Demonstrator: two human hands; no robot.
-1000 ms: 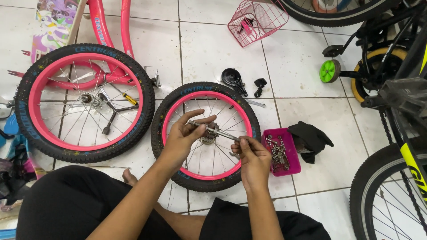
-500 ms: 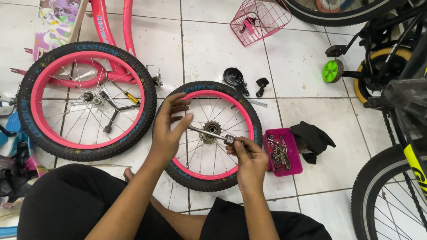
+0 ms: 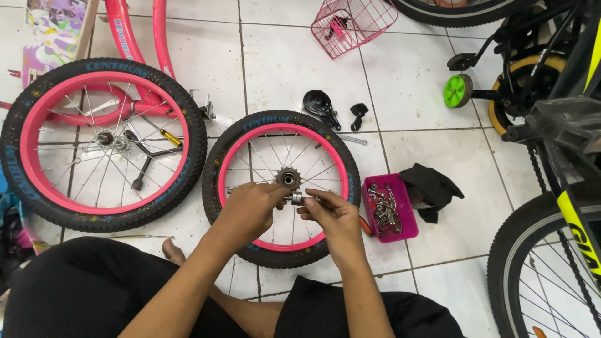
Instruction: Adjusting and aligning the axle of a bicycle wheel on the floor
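Note:
A small bicycle wheel (image 3: 280, 125) with a black tyre and pink rim lies flat on the tiled floor in front of me. A sprocket (image 3: 288, 178) sits at its hub. Over the spokes, just below the hub, both hands hold a thin metal axle rod (image 3: 297, 199) with nuts on it. My left hand (image 3: 250, 209) grips the rod's left part. My right hand (image 3: 332, 216) pinches a nut at its right end.
A larger pink-rimmed wheel (image 3: 103, 143) on a pink bike frame lies at left. A pink tray (image 3: 389, 209) of nuts and bolts sits right of the small wheel, a black cloth (image 3: 431, 188) beside it. A pink basket (image 3: 354, 24), black parts (image 3: 320, 106) and other bikes (image 3: 551, 125) stand behind and right.
The axle rod has come out of the hub and is now held lower, over the spokes. Both hands have drawn closer together on it.

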